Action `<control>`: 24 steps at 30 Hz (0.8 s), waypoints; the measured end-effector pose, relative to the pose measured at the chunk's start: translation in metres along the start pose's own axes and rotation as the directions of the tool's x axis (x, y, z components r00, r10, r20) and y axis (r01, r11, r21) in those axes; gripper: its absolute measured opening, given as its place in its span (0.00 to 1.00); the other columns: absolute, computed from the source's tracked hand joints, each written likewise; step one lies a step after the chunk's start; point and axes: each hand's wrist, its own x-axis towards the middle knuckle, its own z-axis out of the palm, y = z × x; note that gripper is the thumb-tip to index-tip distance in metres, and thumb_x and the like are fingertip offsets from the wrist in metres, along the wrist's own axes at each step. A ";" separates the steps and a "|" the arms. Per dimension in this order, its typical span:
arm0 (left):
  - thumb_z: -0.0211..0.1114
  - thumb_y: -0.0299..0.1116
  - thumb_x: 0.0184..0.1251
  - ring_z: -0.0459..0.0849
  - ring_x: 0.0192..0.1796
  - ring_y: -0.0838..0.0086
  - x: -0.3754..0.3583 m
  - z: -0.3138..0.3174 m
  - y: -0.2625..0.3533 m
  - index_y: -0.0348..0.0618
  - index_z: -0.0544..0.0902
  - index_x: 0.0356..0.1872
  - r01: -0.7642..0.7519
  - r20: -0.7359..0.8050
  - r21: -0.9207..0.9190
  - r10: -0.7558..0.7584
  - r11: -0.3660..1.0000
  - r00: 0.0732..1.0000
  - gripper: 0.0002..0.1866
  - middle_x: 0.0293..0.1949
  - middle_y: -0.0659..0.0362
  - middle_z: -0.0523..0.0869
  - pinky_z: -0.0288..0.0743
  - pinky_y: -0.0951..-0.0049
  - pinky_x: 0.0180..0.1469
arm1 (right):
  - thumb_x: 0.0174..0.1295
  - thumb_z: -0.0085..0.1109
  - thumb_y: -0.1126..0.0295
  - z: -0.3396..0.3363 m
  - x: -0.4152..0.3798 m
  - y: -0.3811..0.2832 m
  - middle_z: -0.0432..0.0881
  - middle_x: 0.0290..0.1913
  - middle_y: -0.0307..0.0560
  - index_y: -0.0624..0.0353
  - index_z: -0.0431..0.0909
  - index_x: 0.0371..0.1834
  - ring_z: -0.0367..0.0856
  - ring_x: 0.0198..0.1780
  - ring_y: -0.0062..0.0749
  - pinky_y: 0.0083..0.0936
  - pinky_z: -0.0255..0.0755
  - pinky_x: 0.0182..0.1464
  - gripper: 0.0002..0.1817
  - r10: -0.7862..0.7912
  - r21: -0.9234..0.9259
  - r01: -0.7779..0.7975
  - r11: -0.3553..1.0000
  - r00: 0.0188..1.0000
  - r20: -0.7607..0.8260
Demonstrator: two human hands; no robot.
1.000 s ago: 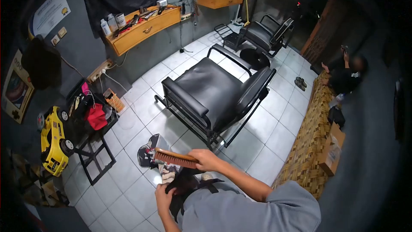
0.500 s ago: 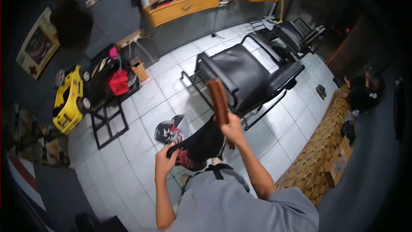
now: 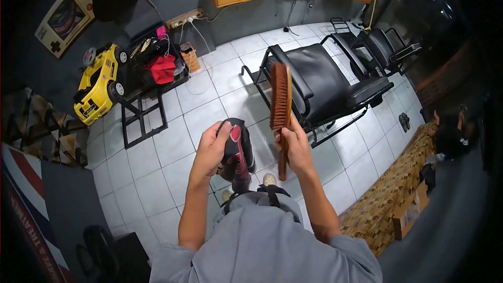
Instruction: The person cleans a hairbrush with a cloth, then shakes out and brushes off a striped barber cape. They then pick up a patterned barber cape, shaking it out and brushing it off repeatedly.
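My right hand (image 3: 296,151) is wrapped round the wooden handle of a long brown-bristled brush (image 3: 281,97), held upright with the bristles above the fist. Gathered in my left hand (image 3: 209,153) is the top of a black and red printed cloth (image 3: 239,152), which hangs in folds down in front of my legs. The fingers and thumb are closed on its edge. Hand and brush are apart from the cloth. Behind the brush stands a black barber chair (image 3: 314,73).
A second black chair (image 3: 380,44) stands farther back. At left are a yellow toy car (image 3: 99,81), a black metal frame (image 3: 144,120) and a red cloth (image 3: 161,68). A woven bench (image 3: 385,194) with a cardboard box (image 3: 411,212) runs along the right, where a person (image 3: 450,133) sits.
The spread cloth has drawn together and now hangs narrower below my left hand, which has risen. The brush has turned more upright. My view has tipped downward.
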 end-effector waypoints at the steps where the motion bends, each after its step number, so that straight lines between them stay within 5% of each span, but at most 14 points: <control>1: 0.51 0.36 0.72 0.75 0.28 0.86 -0.002 0.003 0.003 0.36 0.77 0.40 -0.004 0.009 -0.014 0.004 1.000 1.000 0.13 0.28 0.67 0.78 0.71 0.83 0.31 | 0.70 0.42 0.65 0.011 -0.006 -0.003 0.71 0.32 0.36 0.57 0.55 0.67 0.67 0.26 0.15 0.14 0.64 0.25 0.24 -0.058 0.009 0.058 0.998 0.998 0.027; 3: 0.51 0.36 0.73 0.78 0.34 0.85 -0.004 0.006 0.006 0.35 0.77 0.43 -0.016 0.034 -0.030 0.017 0.999 0.999 0.13 0.34 0.64 0.81 0.73 0.83 0.38 | 0.73 0.38 0.60 0.009 -0.018 0.012 0.74 0.39 0.41 0.56 0.48 0.73 0.72 0.30 0.21 0.19 0.69 0.31 0.28 -0.086 -0.048 0.095 0.994 0.985 0.149; 5: 0.51 0.35 0.73 0.78 0.38 0.85 -0.001 0.009 0.004 0.35 0.77 0.45 -0.127 0.026 -0.031 0.128 0.991 0.991 0.13 0.38 0.63 0.82 0.73 0.83 0.43 | 0.73 0.37 0.61 0.021 -0.023 0.045 0.75 0.54 0.48 0.59 0.54 0.71 0.76 0.50 0.33 0.23 0.68 0.52 0.26 -0.175 -0.395 0.225 0.891 0.971 0.160; 8: 0.51 0.34 0.72 0.78 0.38 0.84 -0.004 -0.002 0.015 0.37 0.76 0.45 -0.140 0.013 -0.126 0.143 0.982 0.990 0.11 0.36 0.64 0.81 0.73 0.83 0.43 | 0.72 0.40 0.61 0.001 -0.020 0.116 0.74 0.59 0.51 0.60 0.57 0.69 0.73 0.58 0.33 0.23 0.63 0.59 0.26 -0.205 -0.467 0.318 0.825 0.939 0.278; 9: 0.51 0.33 0.72 0.78 0.37 0.84 -0.007 -0.005 0.018 0.38 0.76 0.43 -0.159 0.026 -0.163 0.166 0.974 0.986 0.10 0.35 0.64 0.81 0.72 0.83 0.42 | 0.71 0.42 0.60 -0.022 -0.021 0.153 0.78 0.54 0.56 0.53 0.59 0.69 0.79 0.52 0.40 0.27 0.68 0.54 0.25 -0.015 -0.524 0.175 0.834 0.955 0.295; 11: 0.51 0.34 0.73 0.75 0.33 0.86 -0.013 -0.007 0.022 0.38 0.76 0.41 -0.186 -0.017 -0.185 0.186 0.965 0.982 0.10 0.33 0.65 0.79 0.71 0.84 0.36 | 0.71 0.39 0.58 -0.073 -0.029 0.203 0.76 0.55 0.57 0.50 0.59 0.69 0.79 0.51 0.47 0.33 0.70 0.52 0.24 0.324 -0.788 0.064 0.612 0.889 0.323; 12: 0.52 0.35 0.73 0.74 0.32 0.87 -0.015 -0.009 0.025 0.39 0.76 0.39 -0.201 -0.038 -0.195 0.197 0.960 0.980 0.10 0.32 0.66 0.79 0.70 0.85 0.34 | 0.69 0.40 0.54 -0.097 -0.036 0.225 0.78 0.46 0.62 0.42 0.62 0.67 0.78 0.46 0.56 0.39 0.72 0.48 0.23 0.314 -0.837 0.093 0.539 0.900 0.302; 13: 0.52 0.35 0.72 0.76 0.33 0.86 -0.018 -0.010 0.026 0.38 0.76 0.40 -0.201 -0.068 -0.249 0.190 0.948 0.979 0.10 0.33 0.65 0.79 0.72 0.84 0.37 | 0.67 0.43 0.51 -0.127 -0.040 0.254 0.81 0.42 0.59 0.41 0.64 0.65 0.79 0.44 0.57 0.44 0.72 0.45 0.24 0.505 -0.971 0.029 0.236 0.850 0.148; 15: 0.52 0.35 0.72 0.77 0.35 0.85 -0.024 -0.017 0.019 0.38 0.76 0.42 -0.214 -0.069 -0.197 0.204 0.957 0.976 0.10 0.33 0.65 0.80 0.73 0.83 0.39 | 0.63 0.45 0.45 -0.183 -0.057 0.290 0.81 0.39 0.62 0.51 0.75 0.52 0.79 0.40 0.59 0.47 0.73 0.40 0.25 0.503 -0.979 -0.013 0.205 0.859 0.094; 18: 0.51 0.34 0.73 0.78 0.37 0.84 -0.025 -0.018 0.005 0.39 0.76 0.41 -0.186 -0.146 -0.255 0.152 0.949 0.978 0.10 0.34 0.64 0.80 0.74 0.82 0.41 | 0.63 0.45 0.45 -0.188 -0.043 0.280 0.80 0.37 0.68 0.60 0.78 0.45 0.81 0.38 0.57 0.44 0.74 0.39 0.27 0.334 -0.961 -0.271 0.053 0.912 -0.239; 20: 0.51 0.34 0.73 0.79 0.37 0.84 -0.029 -0.014 -0.001 0.39 0.76 0.41 -0.140 -0.115 -0.324 0.108 0.936 0.987 0.10 0.35 0.64 0.81 0.74 0.82 0.41 | 0.66 0.42 0.45 -0.161 -0.017 0.225 0.80 0.28 0.59 0.63 0.76 0.41 0.81 0.27 0.43 0.35 0.73 0.29 0.28 0.302 -0.841 -0.294 0.454 0.939 -0.165; 21: 0.50 0.34 0.73 0.78 0.36 0.84 -0.028 -0.010 -0.004 0.40 0.75 0.40 -0.118 -0.120 -0.298 0.085 0.947 0.989 0.09 0.35 0.64 0.81 0.74 0.81 0.41 | 0.68 0.39 0.46 -0.125 -0.005 0.174 0.77 0.24 0.50 0.61 0.74 0.43 0.76 0.23 0.34 0.28 0.69 0.25 0.27 0.392 -0.584 -0.387 0.713 0.911 -0.125; 22: 0.50 0.35 0.73 0.77 0.34 0.85 -0.027 -0.005 -0.008 0.40 0.75 0.40 -0.114 -0.126 -0.275 0.082 0.955 0.989 0.09 0.33 0.65 0.79 0.73 0.83 0.40 | 0.70 0.37 0.46 -0.086 -0.002 0.124 0.74 0.21 0.41 0.59 0.73 0.44 0.71 0.18 0.24 0.22 0.64 0.20 0.26 0.463 -0.241 -0.460 0.854 0.885 -0.050; 24: 0.50 0.35 0.73 0.72 0.30 0.87 -0.028 0.004 -0.011 0.41 0.75 0.39 -0.090 -0.097 -0.211 0.071 0.973 0.993 0.10 0.30 0.68 0.76 0.70 0.85 0.35 | 0.72 0.32 0.47 -0.032 -0.005 0.060 0.66 0.20 0.31 0.56 0.69 0.44 0.59 0.16 0.16 0.15 0.54 0.18 0.23 0.274 -0.111 -0.260 0.959 0.952 0.137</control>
